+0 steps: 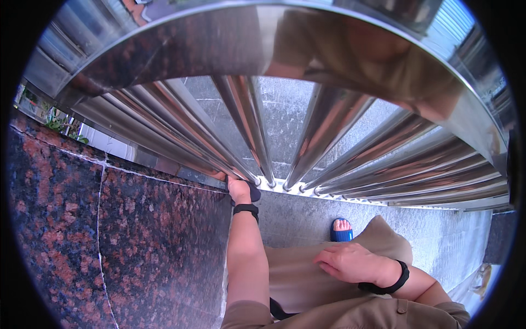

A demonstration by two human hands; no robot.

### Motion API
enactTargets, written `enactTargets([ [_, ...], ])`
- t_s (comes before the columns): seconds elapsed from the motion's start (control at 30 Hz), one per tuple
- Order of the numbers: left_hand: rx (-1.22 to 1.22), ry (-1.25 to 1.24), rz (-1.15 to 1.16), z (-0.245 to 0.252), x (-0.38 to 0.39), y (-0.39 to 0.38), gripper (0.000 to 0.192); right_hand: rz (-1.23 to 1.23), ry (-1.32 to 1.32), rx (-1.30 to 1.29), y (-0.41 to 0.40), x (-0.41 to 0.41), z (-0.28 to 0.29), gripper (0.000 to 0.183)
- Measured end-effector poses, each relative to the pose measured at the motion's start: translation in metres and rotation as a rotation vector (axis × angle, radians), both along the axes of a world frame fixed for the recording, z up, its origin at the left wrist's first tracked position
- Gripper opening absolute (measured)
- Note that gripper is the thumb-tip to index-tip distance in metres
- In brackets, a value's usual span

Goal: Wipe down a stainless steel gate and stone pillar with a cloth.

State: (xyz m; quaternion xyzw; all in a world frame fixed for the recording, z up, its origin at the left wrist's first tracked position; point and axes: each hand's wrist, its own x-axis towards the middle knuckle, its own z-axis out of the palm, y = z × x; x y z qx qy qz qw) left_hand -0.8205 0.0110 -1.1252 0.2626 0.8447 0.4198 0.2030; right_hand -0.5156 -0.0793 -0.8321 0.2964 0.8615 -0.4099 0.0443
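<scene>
My left hand (pixel 239 191) reaches forward to the foot of a stainless steel gate, beside the granite wall. A dark, cloth-like item (pixel 254 193) shows around it, and the hand seems closed on it; the fingertips are hidden. Above it rise the gate's shiny vertical tubes (pixel 250 135), set in a pale bottom rail (pixel 279 186). Over my bent leg in beige trousers (pixel 294 267) hangs my right hand (pixel 349 261), fingers loosely bent, with nothing visible in it. Each wrist wears a black band.
A broad, mirror-like steel top rail (pixel 205 45) curves across in front of me. Dark red granite wall (pixel 57 205) stands close on my left. Grey stone floor (pixel 287 222) runs under the gate, and a blue slipper (pixel 342 234) is on my foot.
</scene>
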Motion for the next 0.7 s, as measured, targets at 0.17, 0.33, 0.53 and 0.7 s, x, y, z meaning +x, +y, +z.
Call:
enactTargets([
  [0.17, 0.000, 0.146, 0.109, 0.008, 0.021, -0.017, 0.039, -0.007, 0.027, 0.003, -0.005, -0.002, 0.007, 0.015],
  [0.33, 0.179, -0.365, 0.343, 0.002, 0.045, -0.028, 0.023, -0.001, 0.041, 0.004, -0.002, 0.002, 0.006, 0.016],
  [0.53, 0.414, -0.119, 0.009, -0.017, 0.030, -0.028, 0.050, 0.041, 0.024, -0.003, -0.008, -0.002, 0.004, 0.015],
  [0.7, -0.364, 0.110, -0.283, 0.030, 0.033, -0.025, 0.034, 0.022, -0.041, -0.014, -0.006, 0.001, 0.004, 0.015],
])
